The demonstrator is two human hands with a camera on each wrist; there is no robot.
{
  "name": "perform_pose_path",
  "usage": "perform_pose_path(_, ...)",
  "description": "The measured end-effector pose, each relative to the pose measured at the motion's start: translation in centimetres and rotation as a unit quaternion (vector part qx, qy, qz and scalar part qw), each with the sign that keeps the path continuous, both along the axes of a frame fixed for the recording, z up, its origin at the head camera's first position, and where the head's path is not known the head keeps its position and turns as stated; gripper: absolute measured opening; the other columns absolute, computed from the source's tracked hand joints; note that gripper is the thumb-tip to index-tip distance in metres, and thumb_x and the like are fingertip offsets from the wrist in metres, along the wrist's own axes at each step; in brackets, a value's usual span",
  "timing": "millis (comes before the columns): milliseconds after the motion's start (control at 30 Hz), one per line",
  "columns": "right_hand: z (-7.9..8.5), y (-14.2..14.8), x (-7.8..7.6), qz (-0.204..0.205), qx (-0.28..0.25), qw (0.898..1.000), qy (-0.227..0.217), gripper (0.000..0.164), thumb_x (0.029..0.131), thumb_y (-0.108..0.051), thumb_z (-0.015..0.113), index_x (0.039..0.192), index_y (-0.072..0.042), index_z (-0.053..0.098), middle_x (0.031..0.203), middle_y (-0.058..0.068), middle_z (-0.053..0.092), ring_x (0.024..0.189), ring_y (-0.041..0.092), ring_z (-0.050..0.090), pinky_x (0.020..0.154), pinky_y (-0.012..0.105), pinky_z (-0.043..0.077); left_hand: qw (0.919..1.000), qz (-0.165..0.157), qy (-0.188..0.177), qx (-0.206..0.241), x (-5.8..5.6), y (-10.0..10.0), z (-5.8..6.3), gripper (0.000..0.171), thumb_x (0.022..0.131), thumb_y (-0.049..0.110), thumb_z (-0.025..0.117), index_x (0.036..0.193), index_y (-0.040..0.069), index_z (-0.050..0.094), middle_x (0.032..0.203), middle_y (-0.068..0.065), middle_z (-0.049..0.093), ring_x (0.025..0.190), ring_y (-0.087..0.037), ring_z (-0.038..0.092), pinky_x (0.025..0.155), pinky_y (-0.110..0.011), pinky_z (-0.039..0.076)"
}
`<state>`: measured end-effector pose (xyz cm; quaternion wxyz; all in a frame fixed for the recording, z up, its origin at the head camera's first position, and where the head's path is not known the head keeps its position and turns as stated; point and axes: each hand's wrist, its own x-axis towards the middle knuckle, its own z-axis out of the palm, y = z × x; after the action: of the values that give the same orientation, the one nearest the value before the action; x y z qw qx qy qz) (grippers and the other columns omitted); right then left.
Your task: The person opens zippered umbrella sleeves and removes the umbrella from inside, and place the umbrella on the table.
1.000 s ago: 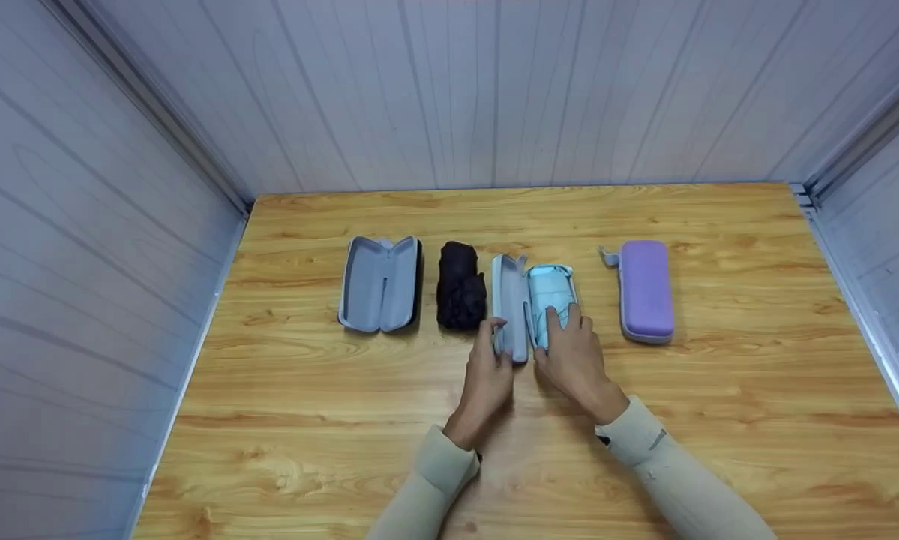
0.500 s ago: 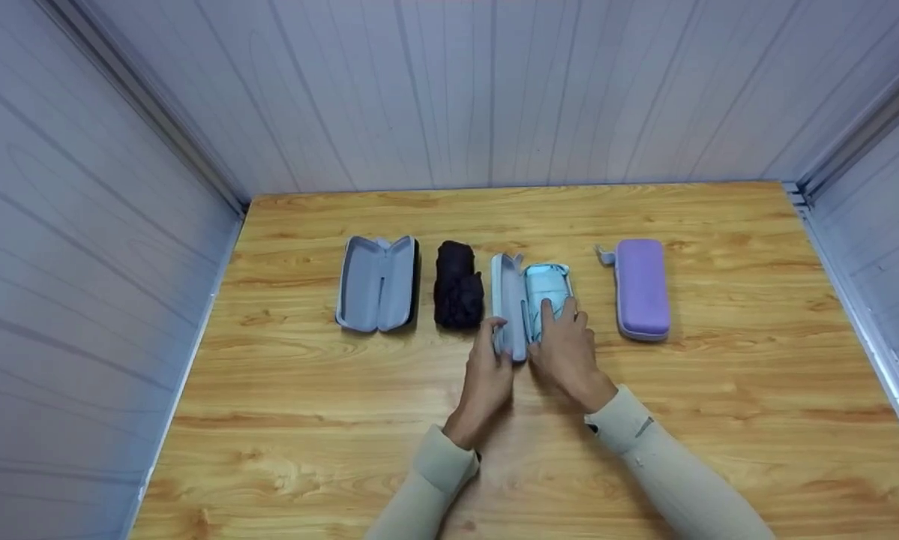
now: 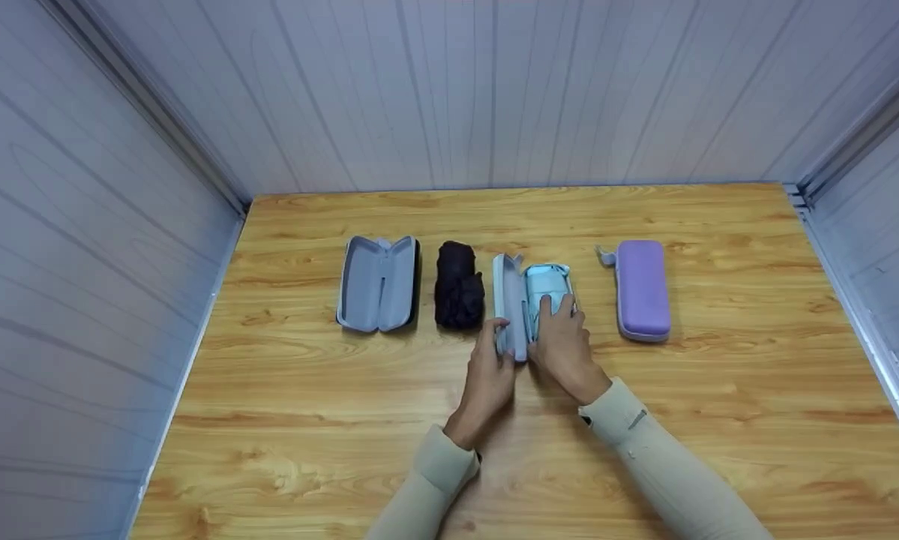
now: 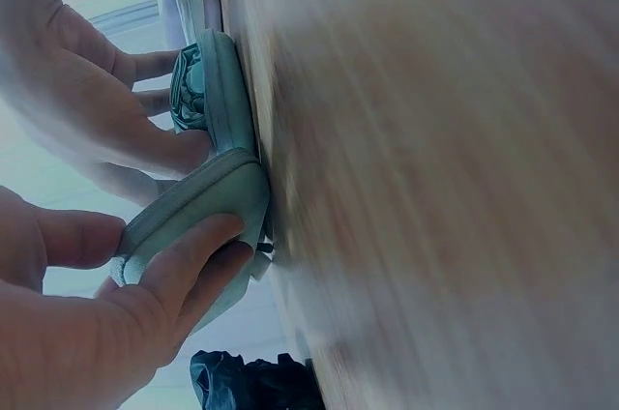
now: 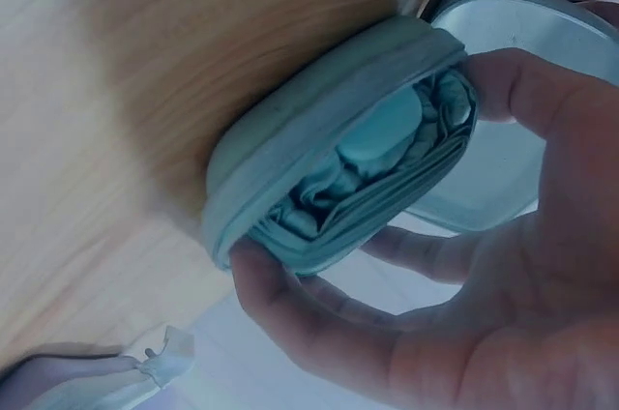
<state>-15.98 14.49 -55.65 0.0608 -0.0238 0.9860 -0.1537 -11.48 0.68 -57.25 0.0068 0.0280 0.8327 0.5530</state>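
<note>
At centre of the head view, the light-blue case lies open. The left hand grips its left half; the right hand holds the blue bundle seated in its right half.

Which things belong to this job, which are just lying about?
Job:
open pale-blue oblong case, held by left hand
folded pale-blue fabric bundle inside, gripped by right hand

Apparently lying about:
open grey-lined black oblong case
rolled black fabric bundle
closed purple oblong case
</note>
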Motion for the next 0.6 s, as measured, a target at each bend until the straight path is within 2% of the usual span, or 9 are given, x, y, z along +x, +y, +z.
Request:
perform_pose_path(200,-0.05,-0.04,-0.06,0.003,-0.012,1.0,0.023,0.083,0.085,-0.011,0.086,0.151,0.013,0.042,0.136,0.044,0.04,0.103,0.057,0.061,0.073,0.061,0.059,0.9999,-0.007,0.006,-0.009,-0.02,-0.02,-0.12,0.042,0.101,-0.011,0.055,0.142,-0.001,0.051,0.149,-0.023,0.054,0.142,-0.037,0.051,0.114,-0.052,0.045)
perform_pose_path(467,-0.16,0.12,-0.3,0.002,-0.023,1.0,0.011,0.088,0.086,-0.011,0.085,0.155,0.013,0.036,0.141,0.047,0.037,0.099,0.056,0.064,0.074,0.061,0.059,0.9998,-0.01,0.007,-0.018,-0.05,-0.15,-0.02,0.04,0.101,-0.011,0.056,0.14,0.0,0.056,0.145,-0.019,0.056,0.141,-0.034,0.053,0.115,-0.05,0.046)
perform_pose_path(600,-0.24,0.35,-0.55,-0.001,-0.03,0.999,-0.013,0.09,0.088,-0.011,0.081,0.159,0.011,0.031,0.145,0.047,0.032,0.098,0.055,0.066,0.077,0.061,0.059,0.9997,-0.009,0.005,-0.02,-0.12,-0.21,-0.05,0.04,0.1,-0.012,0.056,0.139,0.001,0.056,0.145,-0.019,0.056,0.141,-0.034,0.052,0.115,-0.05,0.045)
